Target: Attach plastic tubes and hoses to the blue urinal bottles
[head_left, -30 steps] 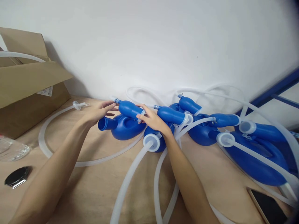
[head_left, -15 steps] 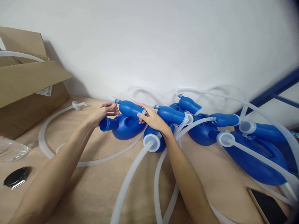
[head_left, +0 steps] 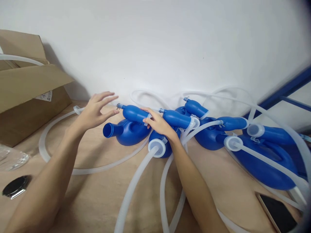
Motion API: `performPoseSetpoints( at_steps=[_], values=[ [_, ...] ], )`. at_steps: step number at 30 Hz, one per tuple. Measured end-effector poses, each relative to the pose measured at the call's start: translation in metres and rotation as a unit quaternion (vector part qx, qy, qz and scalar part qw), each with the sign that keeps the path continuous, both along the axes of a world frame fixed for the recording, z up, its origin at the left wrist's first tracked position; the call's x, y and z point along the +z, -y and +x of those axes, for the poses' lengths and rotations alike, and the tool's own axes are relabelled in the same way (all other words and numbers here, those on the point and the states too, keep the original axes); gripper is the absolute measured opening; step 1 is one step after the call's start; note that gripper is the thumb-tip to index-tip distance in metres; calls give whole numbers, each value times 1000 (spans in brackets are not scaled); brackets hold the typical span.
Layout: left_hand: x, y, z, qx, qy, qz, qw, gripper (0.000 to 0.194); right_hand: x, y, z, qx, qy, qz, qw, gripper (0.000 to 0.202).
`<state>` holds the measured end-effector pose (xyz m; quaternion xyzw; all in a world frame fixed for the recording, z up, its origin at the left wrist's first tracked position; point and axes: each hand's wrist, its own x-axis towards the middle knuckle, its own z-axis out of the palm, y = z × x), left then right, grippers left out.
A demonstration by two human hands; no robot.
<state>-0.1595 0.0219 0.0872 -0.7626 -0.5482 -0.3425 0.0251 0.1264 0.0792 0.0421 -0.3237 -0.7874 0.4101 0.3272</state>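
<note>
My right hand [head_left: 156, 121] is closed round the clear-rimmed wide end of a blue bulb-shaped urinal funnel [head_left: 134, 114]. A small wire clip [head_left: 119, 106] sits on the narrow nozzle at the funnel's left end. Just left of that nozzle, my left hand [head_left: 96, 108] is raised with its fingers apart, holding nothing. Beneath the funnel lies a blue urinal bottle [head_left: 132, 134], its uncapped neck facing left. A similar funnel [head_left: 177, 119] lies right of my right hand. In front, a white cap [head_left: 157, 148] with a translucent tube [head_left: 132, 191] closes another bottle's neck.
More blue bottles [head_left: 262, 168] and tubes spread to the right, near a phone [head_left: 277, 212] and a blue metal frame [head_left: 286, 89]. At left are a cardboard box [head_left: 34, 110], a watch [head_left: 16, 186], a clear plastic item [head_left: 14, 158] and a curved tube [head_left: 46, 129].
My left hand has drawn back from the nozzle, up and to the left, and its fingers have opened. The wire clip now shows on the nozzle. My right hand keeps its grip.
</note>
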Motion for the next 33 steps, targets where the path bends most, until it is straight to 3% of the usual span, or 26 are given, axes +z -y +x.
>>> performPoseSetpoints(
  at_steps=[2, 5, 10, 16, 29, 33],
  values=[
    [-3, -2, 3, -62, -41, -28, 997, 68, 1, -1, 0, 9, -9, -2, 1000, 55],
    [-13, -9, 4, -76, -48, -57, 994, 73, 3, 0, 1, 23, -25, -6, 999, 54],
    [-23, -12, 3, -35, -57, -118, 991, 57, 4, 2, -1, -36, -15, 27, 999, 36],
    [-20, -9, 8, -35, -66, -129, 989, 44, 2, 4, -2, -44, -21, 39, 998, 44],
    [-25, -10, 8, 54, -39, -122, 990, 60, 2, 5, 0, -41, -16, 40, 998, 44],
    [-23, -12, -2, 21, -57, -164, 985, 58, 0, 3, 1, -51, -19, 14, 998, 46]
  ],
)
